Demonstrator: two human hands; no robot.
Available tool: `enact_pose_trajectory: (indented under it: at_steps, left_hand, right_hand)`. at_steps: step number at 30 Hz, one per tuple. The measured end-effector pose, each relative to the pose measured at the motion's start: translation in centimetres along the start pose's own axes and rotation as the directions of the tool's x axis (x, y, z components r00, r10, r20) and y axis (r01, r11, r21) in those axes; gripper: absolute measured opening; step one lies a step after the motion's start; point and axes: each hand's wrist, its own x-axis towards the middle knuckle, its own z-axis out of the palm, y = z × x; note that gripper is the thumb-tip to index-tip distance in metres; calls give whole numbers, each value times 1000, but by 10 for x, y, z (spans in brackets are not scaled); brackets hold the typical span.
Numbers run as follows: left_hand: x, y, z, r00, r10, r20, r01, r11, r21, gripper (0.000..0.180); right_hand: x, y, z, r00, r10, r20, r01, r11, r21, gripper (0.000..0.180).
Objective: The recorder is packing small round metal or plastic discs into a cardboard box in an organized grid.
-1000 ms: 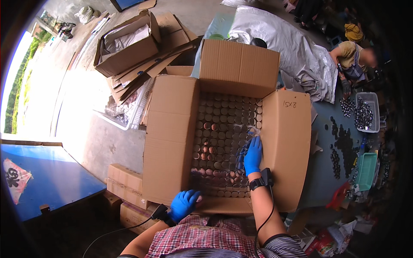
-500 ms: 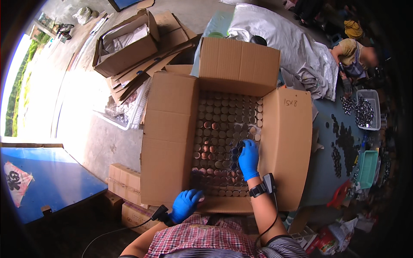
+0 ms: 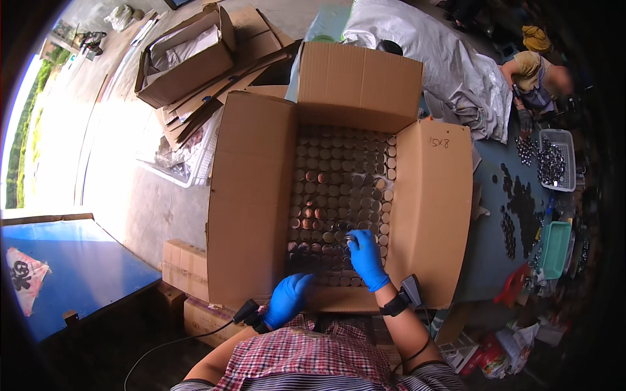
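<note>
At the lower centre of the frame, the left hand (image 3: 288,298) is kept pressed, fingers spread, on the near flap of the cardboard box (image 3: 251,195). Just above it, the right hand (image 3: 366,258) has been drawn back toward the near rows and is closed around a small round lid (image 3: 352,241). Farther up, the layer of lids (image 3: 339,182) fills the box floor.
</note>
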Motion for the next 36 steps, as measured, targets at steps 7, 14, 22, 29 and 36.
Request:
enact_pose_trajectory:
  at_steps: [7,14,22,29,36]
  left_hand:
    - [-16,-10,6,964,96,249,-139,977,162,52]
    - [-12,-7,-1,969,102,223,-145,972,183,51]
    - [-11,-9,-3,960,124,251,-180,961,212,50]
    - [-16,-11,-4,955,131,267,-190,960,207,49]
    - [-13,-12,-3,947,154,283,-211,960,184,52]
  right_hand:
    - [140,60,-43,983,16,-182,-138,716,-684,22]
    - [173,97,-37,993,-50,-106,-53,616,-786,14]
    - [175,107,-41,983,-151,-101,31,688,-725,15]
    - [129,93,-24,997,65,-45,-79,844,-530,55]
    - [128,84,-18,992,53,-116,-111,805,-582,45]
